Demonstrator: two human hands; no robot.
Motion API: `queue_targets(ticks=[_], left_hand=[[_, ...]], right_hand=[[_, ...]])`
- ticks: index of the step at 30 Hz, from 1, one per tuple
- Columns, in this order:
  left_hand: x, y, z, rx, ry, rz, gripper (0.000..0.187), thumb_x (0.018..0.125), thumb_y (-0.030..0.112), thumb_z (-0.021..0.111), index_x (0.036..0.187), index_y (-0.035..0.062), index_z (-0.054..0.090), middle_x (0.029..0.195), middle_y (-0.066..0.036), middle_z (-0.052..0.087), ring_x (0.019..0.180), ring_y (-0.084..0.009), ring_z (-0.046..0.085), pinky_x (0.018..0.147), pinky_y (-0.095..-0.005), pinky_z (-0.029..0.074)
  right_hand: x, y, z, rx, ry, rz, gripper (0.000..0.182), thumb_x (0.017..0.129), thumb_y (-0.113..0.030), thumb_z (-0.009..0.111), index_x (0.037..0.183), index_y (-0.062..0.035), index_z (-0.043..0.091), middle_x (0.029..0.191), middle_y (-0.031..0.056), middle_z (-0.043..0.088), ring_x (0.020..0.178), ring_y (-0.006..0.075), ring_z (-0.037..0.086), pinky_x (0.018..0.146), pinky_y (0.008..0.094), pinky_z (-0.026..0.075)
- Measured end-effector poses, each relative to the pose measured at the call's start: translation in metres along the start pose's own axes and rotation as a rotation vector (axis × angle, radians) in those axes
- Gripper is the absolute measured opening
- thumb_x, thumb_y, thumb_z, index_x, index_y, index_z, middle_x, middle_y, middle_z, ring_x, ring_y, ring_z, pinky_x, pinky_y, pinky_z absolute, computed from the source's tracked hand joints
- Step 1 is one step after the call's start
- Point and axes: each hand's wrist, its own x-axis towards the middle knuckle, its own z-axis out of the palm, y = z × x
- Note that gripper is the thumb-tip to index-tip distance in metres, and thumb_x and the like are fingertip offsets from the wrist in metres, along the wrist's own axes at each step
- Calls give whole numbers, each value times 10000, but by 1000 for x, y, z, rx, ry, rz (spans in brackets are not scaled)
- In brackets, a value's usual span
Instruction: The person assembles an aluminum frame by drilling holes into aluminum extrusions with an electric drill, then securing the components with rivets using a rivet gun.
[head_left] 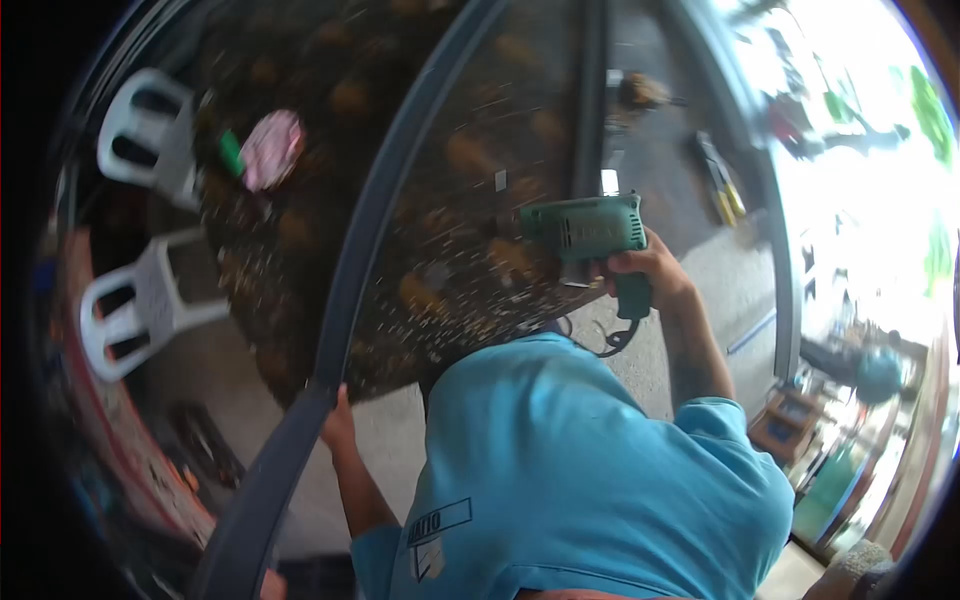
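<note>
My left hand (271,584) barely shows at the long grey bar (350,270)'s near end, fingers' grip untellable, while a co-worker's hand (645,272) clasps the green drill (585,228) far right

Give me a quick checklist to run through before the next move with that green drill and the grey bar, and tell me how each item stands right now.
1. Green electric drill gripped firmly: ok, the co-worker's hand wraps its handle.
2. Drill tip seated on the dark speckled panel: cannot tell, the tip is blurred.
3. Long grey metal bar steadied: ok, the co-worker's other hand rests against it.
4. Black cord clear of the work: cannot tell, it loops under the handle and then goes out of sight.
5. Your own hold on the bar: cannot tell, only a sliver of hand shows at the bottom edge.
</note>
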Motion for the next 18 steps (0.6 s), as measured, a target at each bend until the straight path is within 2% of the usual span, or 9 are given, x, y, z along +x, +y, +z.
queue_targets(ticks=[2,4,5,7,9,12,14,17,18], left_hand=[[7,33,-17,45,-79,-65,510,796,262,748,1139,-63,556,1113,-211,604,1000,-356,580,906,-412,429],[7,38,-16,67,-75,-85,532,805,208,734,1203,-74,522,1153,-206,599,1035,-344,580,929,-405,431],[8,49,-18,83,-50,-66,536,802,189,735,1212,-78,515,1157,-205,597,1041,-338,578,934,-405,430],[7,62,-21,89,-18,-29,542,798,169,736,1221,-81,507,1160,-205,595,1048,-333,577,938,-405,428],[4,54,-19,-38,-7,-142,543,790,152,743,1222,-78,509,1160,-208,590,1036,-327,579,935,-406,432],[4,29,-14,-79,-53,-144,548,785,146,749,1223,-80,509,1154,-208,587,1018,-321,582,922,-411,442],[4,0,-5,14,-29,-73,555,774,143,761,1212,-88,510,1146,-206,588,1001,-321,583,913,-410,451],[8,0,-1,-126,-33,114,554,779,163,749,1211,-92,513,1152,-233,590,1027,-349,582,927,-424,446],[3,-19,6,57,48,304,472,786,279,733,1093,-49,588,1021,-229,617,938,-313,601,915,-405,446]], right_hand=[[-18,18,-47,89,74,-103,395,733,-61,658,1100,30,546,837,128,648,640,165,619,565,280,544],[-24,47,-98,484,211,-211,388,761,-126,637,1099,34,536,846,126,641,637,172,621,573,293,550],[-24,58,-120,495,226,-250,388,761,-126,637,1099,34,536,846,126,641,637,172,621,573,293,550],[-17,75,-162,745,381,-325,372,753,-176,645,1063,14,563,844,101,623,646,177,623,597,314,555],[-2,97,-202,901,348,-367,351,755,-154,643,1046,16,543,869,112,620,654,192,621,611,331,557],[19,118,-239,1117,357,-416,386,758,-127,638,1075,35,487,886,118,614,685,208,627,647,365,561],[32,125,-249,1156,362,-418,359,744,-120,637,1049,25,513,870,119,621,700,218,635,660,377,557],[47,125,-259,1114,396,-423,311,735,-119,634,1000,15,541,818,120,627,687,229,639,653,400,548],[53,122,-255,1108,461,-437,306,735,-116,629,1001,9,546,807,120,628,677,231,639,656,408,545]])
